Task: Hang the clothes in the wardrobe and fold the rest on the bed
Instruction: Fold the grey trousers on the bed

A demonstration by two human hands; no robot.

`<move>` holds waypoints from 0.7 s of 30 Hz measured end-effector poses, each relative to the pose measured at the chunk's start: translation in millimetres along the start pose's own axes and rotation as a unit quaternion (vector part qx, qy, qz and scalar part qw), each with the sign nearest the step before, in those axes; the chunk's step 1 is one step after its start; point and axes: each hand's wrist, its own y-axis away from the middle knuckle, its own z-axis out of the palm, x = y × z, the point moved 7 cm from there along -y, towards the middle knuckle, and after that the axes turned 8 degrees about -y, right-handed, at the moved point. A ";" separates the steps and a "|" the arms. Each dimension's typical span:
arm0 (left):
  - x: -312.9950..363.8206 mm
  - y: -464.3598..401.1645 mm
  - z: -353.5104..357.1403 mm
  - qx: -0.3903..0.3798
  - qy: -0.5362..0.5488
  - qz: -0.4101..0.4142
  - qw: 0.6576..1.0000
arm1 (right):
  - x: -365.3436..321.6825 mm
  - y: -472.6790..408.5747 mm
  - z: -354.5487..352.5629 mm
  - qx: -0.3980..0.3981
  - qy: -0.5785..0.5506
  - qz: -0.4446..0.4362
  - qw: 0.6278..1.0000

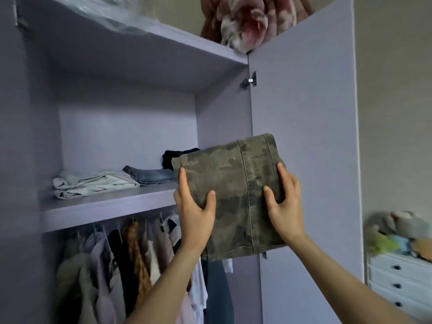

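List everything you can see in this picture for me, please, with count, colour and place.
folded trousers: one, camouflage green, held up before the shelf
wardrobe: one, lilac, door open
shelf: one, lilac, above the rail
folded clothes: three piles, pale, blue, black, on shelf
hanging clothes: several, mixed colours, under shelf
blanket: one, pink-brown, atop wardrobe
drawers: one, white, far right
soft toys: several, on drawers
left hand: grips trousers
right hand: grips trousers

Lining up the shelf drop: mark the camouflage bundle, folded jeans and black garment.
camouflage bundle (233, 181): head view, front face.
folded jeans (152, 175): head view, top fold.
black garment (171, 156): head view, visible left part.
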 end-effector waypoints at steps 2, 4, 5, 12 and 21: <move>-1.8 -38.8 -6.6 0.030 -0.030 0.032 0.999 | 7.8 -33.5 34.4 -0.010 -0.028 -0.021 0.999; -8.8 -76.4 -15.7 0.064 -0.055 0.059 0.995 | 14.9 -62.0 72.5 -0.015 -0.063 -0.034 0.997; -12.2 -93.1 -20.6 0.078 -0.063 0.067 0.993 | 18.0 -74.3 90.2 -0.017 -0.082 -0.040 0.996; -68.8 -219.8 -49.3 0.150 -0.204 0.114 0.961 | 71.3 -148.0 240.1 -0.070 -0.189 0.001 0.980; -207.3 -405.5 -49.3 0.134 -0.352 0.049 0.925 | 177.5 -240.0 454.7 -0.162 -0.173 0.078 0.968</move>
